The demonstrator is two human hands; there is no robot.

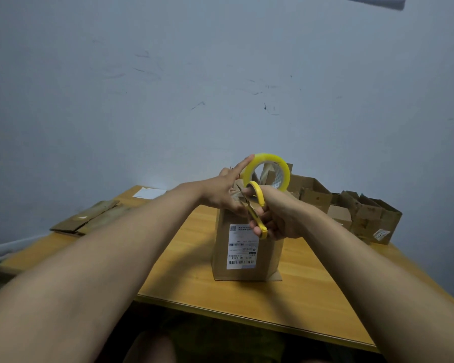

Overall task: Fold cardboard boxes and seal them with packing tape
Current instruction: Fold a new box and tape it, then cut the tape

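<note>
A tall brown cardboard box [220,258] with a white shipping label stands upright in the middle of the wooden table [247,305]. Above its top, my left hand [224,192] holds a yellowish roll of packing tape [283,170], the index finger stretched along the roll's rim. My right hand [281,218] grips yellow-handled scissors [258,205], fingers through the loops, the blades pointing toward the box top between my hands. The blade tips and the box's top flaps are mostly hidden behind my hands.
Several assembled cardboard boxes [362,213] are piled at the table's back right against the wall. Flattened cardboard [89,216] lies at the back left, with a white sheet [148,193] beyond it. The table's front edge is near my knees.
</note>
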